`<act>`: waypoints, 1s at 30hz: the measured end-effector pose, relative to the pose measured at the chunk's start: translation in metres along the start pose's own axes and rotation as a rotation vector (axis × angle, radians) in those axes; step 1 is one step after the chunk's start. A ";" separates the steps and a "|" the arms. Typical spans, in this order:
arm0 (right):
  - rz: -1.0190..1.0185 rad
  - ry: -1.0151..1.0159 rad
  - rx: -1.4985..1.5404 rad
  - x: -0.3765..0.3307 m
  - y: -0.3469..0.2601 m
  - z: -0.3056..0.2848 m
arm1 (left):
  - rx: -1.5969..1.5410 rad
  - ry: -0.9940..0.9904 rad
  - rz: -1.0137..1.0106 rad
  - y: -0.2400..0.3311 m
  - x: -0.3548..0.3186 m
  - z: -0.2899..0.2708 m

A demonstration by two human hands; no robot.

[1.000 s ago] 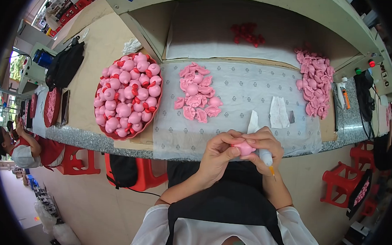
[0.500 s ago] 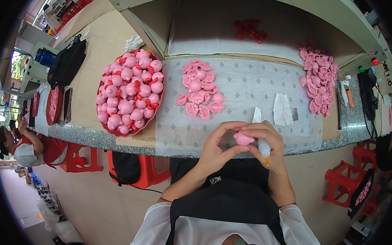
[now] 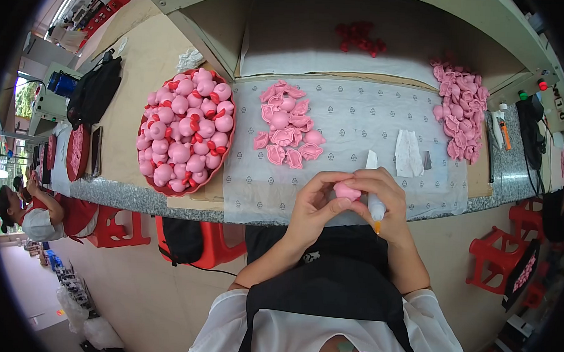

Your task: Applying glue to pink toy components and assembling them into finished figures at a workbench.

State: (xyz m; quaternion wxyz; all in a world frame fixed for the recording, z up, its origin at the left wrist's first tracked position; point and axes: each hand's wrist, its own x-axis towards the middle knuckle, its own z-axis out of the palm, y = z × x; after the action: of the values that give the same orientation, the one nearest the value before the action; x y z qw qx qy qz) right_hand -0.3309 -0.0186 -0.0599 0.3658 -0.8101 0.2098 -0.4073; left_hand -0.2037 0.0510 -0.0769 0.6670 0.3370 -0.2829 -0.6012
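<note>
Just off the table's near edge, my left hand (image 3: 313,209) pinches a small, rounded pink plastic piece (image 3: 345,191) between thumb and fingers. My right hand (image 3: 389,196) meets it from the other side, its fingertips on the same piece. A slim whitish glue bottle (image 3: 376,209) with an amber needle tip is also tucked in that hand, tip pointing down toward me. Beyond my hands, a loose group of pink shell-like parts and round parts (image 3: 286,137) lies on the white printed sheet (image 3: 353,132). The pinched piece is partly hidden by my fingers.
A red basin (image 3: 228,164) heaped with pink balls and red bits stands left. More pink parts (image 3: 459,114) are piled right; red pieces (image 3: 360,38) lie inside the shelf opening. White paper scraps (image 3: 409,154) rest near my right hand. Another person (image 3: 41,213) sits far left.
The pink piece has shifted slightly left and up in my fingers. The glue bottle has moved a little left and its tip now points more straight down.
</note>
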 end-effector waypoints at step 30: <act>0.179 -0.253 0.173 0.012 -0.001 -0.022 | -0.583 -0.225 -0.351 -0.013 0.001 -0.002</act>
State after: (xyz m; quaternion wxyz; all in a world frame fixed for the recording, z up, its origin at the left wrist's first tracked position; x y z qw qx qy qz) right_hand -0.3416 -0.0347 -0.0445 0.4926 -0.7983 0.1976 -0.2845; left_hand -0.2098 0.0494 -0.0886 0.5862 0.1076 -0.1090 -0.7955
